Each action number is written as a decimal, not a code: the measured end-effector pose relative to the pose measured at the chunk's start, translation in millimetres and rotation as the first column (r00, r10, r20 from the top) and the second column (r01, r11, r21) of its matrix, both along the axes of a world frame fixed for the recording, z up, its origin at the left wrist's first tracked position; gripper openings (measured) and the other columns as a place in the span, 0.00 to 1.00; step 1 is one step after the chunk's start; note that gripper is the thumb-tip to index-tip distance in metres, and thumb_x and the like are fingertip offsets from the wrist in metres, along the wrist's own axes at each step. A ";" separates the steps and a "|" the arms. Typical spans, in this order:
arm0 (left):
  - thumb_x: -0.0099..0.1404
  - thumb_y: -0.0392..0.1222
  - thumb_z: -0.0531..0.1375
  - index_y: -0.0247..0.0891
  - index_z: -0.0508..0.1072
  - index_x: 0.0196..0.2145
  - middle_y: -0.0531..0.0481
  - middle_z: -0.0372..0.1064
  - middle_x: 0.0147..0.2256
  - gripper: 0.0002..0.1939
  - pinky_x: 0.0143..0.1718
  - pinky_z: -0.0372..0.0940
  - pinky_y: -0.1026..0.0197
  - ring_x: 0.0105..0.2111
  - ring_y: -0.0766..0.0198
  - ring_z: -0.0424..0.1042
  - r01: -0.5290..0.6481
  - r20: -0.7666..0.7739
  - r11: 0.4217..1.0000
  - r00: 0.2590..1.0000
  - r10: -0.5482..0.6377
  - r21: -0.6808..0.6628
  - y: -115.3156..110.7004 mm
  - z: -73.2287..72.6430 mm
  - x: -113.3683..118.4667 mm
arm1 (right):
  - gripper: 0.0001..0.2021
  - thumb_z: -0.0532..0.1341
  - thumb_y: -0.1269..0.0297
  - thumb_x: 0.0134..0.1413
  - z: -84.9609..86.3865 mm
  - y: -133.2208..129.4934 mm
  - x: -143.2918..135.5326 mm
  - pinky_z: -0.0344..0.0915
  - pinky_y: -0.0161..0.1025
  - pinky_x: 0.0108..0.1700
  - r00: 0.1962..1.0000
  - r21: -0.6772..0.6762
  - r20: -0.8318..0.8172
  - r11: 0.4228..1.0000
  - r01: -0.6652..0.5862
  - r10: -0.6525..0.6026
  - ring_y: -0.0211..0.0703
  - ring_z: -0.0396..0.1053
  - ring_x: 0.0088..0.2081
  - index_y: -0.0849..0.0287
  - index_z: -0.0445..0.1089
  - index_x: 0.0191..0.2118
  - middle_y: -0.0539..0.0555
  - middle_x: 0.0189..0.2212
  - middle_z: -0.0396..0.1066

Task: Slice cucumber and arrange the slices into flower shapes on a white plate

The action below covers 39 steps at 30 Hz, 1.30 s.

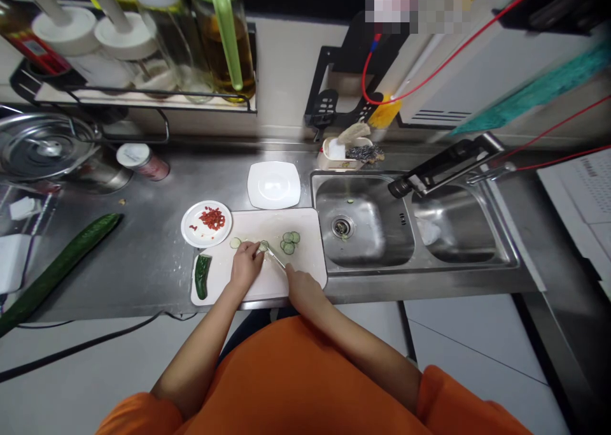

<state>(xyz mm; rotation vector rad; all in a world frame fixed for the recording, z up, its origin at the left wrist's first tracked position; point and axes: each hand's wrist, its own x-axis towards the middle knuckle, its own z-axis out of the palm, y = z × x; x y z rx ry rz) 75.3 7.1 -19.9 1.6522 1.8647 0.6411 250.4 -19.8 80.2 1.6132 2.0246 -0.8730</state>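
Observation:
A white cutting board [272,288] lies on the steel counter in front of me. My right hand [305,290] is closed round the handle of a knife [277,258], its blade pointing to the upper left. The blade tip meets a cucumber slice [264,246]. My left hand [246,264] has its fingers bent and pressed together at that slice, and the fingertips partly cover it. One loose slice [235,242] lies left of my fingers. Several overlapping cucumber slices [289,242] lie at the right. A cut cucumber piece [202,277] rests near the board's left edge.
A white plate with chopped red pieces [212,218] overlaps the board's upper left corner. Behind the board sits a white square plate [273,185]. A double sink [377,266] adjoins at right. A long cucumber [62,263] and a lidded pot [48,148] are at left.

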 end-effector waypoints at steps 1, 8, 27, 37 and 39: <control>0.59 0.39 0.55 0.37 0.74 0.44 0.45 0.68 0.39 0.16 0.47 0.64 0.58 0.38 0.60 0.69 0.003 0.000 1.000 1.000 -0.003 0.003 0.0 -0.1 -0.1 | 0.18 0.43 0.77 0.60 0.0 0.1 -0.1 0.64 0.37 0.39 1.000 0.000 -0.008 1.000 0.003 -0.003 0.48 0.71 0.42 0.62 0.57 0.53 0.62 0.37 0.72; 0.58 0.39 0.56 0.37 0.74 0.43 0.45 0.68 0.38 0.16 0.46 0.64 0.59 0.38 0.60 0.69 0.003 -0.001 1.000 1.000 -0.003 0.010 0.5 -0.7 -0.7 | 0.19 0.43 0.78 0.58 -5.8 -0.3 -1.6 0.64 0.39 0.40 0.999 -0.031 -0.028 0.999 0.024 -0.025 0.48 0.71 0.44 0.63 0.57 0.53 0.63 0.39 0.72; 0.57 0.42 0.56 0.38 0.73 0.31 0.50 0.70 0.28 0.08 0.35 0.60 0.61 0.28 0.63 0.66 -0.080 0.015 0.993 0.997 0.082 -0.089 8.7 9.5 4.2 | 0.20 0.46 0.80 0.55 -3.2 -20.2 29.3 0.62 0.39 0.40 0.999 -0.105 0.019 0.994 0.042 -0.040 0.49 0.70 0.45 0.61 0.58 0.52 0.62 0.38 0.72; 0.59 0.48 0.56 0.38 0.74 0.31 0.53 0.73 0.26 0.12 0.33 0.58 0.64 0.26 0.65 0.67 -0.312 -0.103 0.946 0.947 0.303 -0.083 6.5 22.9 -39.3 | 0.20 0.46 0.81 0.53 -8.5 -22.1 33.4 0.61 0.36 0.38 0.998 -0.086 0.033 0.995 0.050 -0.047 0.47 0.70 0.43 0.60 0.58 0.51 0.60 0.38 0.71; 0.59 0.47 0.55 0.39 0.74 0.33 0.51 0.73 0.27 0.12 0.34 0.59 0.63 0.27 0.63 0.68 -0.325 -0.168 0.943 0.936 0.310 -0.071 5.6 23.1 -49.7 | 0.20 0.46 0.81 0.53 -7.6 -21.4 33.5 0.61 0.36 0.38 0.999 -0.093 0.033 0.995 0.045 -0.042 0.47 0.70 0.43 0.60 0.58 0.51 0.60 0.37 0.71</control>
